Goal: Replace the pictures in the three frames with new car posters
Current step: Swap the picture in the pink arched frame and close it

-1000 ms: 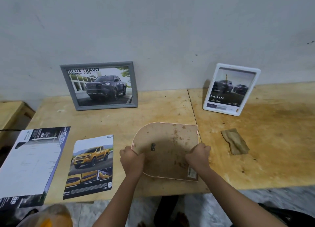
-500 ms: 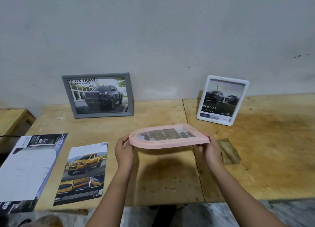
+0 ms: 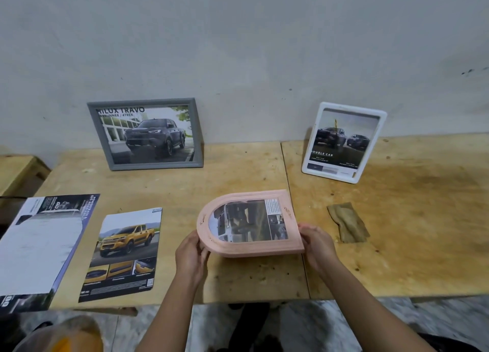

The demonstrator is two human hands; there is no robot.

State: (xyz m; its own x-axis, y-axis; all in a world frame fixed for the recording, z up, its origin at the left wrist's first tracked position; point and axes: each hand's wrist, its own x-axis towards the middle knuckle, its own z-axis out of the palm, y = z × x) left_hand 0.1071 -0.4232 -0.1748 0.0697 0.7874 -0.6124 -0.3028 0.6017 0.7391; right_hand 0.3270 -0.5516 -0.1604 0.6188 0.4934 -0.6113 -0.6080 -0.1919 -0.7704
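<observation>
1. Two hands hold the pink frame (image 3: 254,249) over the front of the table (image 3: 238,171), one at each end. It lies sideways, its arched end to the left and its straight end to the right, with the glass side facing up.
2. The left hand (image 3: 190,253) grips the arched end, thumb on the rim and fingers curled underneath.
3. The right hand (image 3: 317,245) holds the straight end, its fingers wrapped round the edge.
4. Behind the glass sits a picture with a dark vehicle and a block of text – too blurred to read.
5. The pink frame tilts a little, far edge higher; whether its near edge touches the table I cannot tell.
6. At the back left a grey frame (image 3: 156,164) leans against the wall (image 3: 238,47), showing a dark pickup under the words "HILUX TRAVO".
7. At the back right a white frame (image 3: 330,176) stands upright and slightly turned, with two dark trucks and "DOUBLE CAB" on its picture.
8. Flat on the table, left of the left hand, lies a poster of a yellow pickup (image 3: 124,251).
9. Further left, a larger brochure (image 3: 45,243) lies at an angle, its near end hanging past the table's front edge.
10. A crumpled brown cloth (image 3: 346,222) rests on the table just right of the right hand – near it, not touching.
</observation>
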